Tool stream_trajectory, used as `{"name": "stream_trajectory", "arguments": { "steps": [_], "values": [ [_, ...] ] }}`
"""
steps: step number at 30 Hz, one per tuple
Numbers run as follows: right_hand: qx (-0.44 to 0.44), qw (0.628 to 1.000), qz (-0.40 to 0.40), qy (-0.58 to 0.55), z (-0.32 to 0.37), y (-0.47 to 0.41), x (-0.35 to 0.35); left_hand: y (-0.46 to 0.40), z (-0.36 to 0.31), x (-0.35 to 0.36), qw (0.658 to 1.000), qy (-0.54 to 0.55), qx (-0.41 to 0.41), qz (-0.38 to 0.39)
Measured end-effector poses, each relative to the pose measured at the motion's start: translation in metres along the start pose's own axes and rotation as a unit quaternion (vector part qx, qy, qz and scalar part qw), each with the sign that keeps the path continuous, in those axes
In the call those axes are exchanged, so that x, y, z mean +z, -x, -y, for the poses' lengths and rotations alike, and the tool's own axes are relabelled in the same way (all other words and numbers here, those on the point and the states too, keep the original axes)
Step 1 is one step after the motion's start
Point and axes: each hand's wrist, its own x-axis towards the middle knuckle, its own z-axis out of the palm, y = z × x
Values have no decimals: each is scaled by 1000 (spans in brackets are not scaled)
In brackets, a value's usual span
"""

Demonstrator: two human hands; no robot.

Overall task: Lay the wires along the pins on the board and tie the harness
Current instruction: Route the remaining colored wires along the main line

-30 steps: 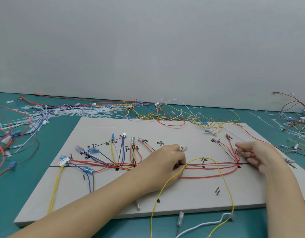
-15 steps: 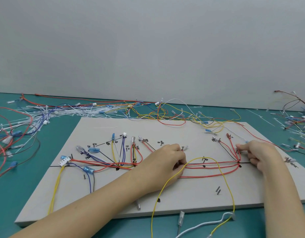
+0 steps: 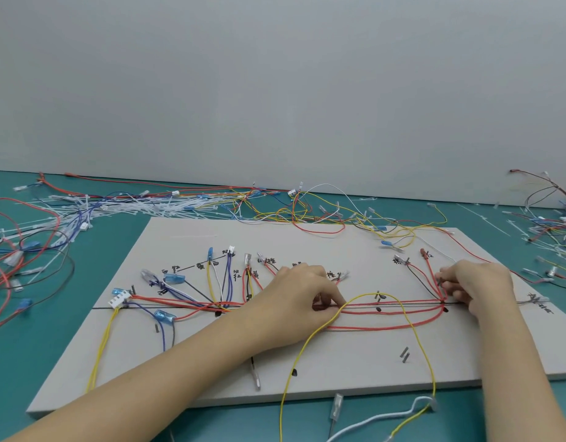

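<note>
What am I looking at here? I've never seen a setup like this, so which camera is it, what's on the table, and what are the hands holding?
There is no machine: a person works with two bare hands, filmed by one wide-angle camera on their head, looking forward and down.

On the teal table lies a pale board with small pins and handwritten marks. Coloured wires run across it; a bundle of red wires follows the drawn line through the middle.

The left hand pinches that bundle and a yellow wire, which arches over the board and hangs off its near edge. The right hand pinches the red wires at the bundle's right end, where they turn up toward their terminals.

Behind the board lie loose wires and white cable ties.
</note>
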Motion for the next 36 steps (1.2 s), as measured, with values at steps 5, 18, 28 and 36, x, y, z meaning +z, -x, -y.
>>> {"name": "stream_trajectory", "arguments": {
  "steps": [5, 18, 28, 36],
  "values": [
    [-21, 998, -42, -51, -1, 3, 7, -3, 5, -18, 994, 93, -37, -40],
    [-343, 929, -138, 9, 10, 76, 42, 52, 80, -131, 976, 31, -209, 52],
    [-455, 884, 109, 6, 2, 132, 97, 99, 116, -168, 929, 25, -290, 227],
    [-438, 882, 173, 10, -2, 127, 92, 109, 131, -175, 911, 22, -326, 253]
  ]
}}
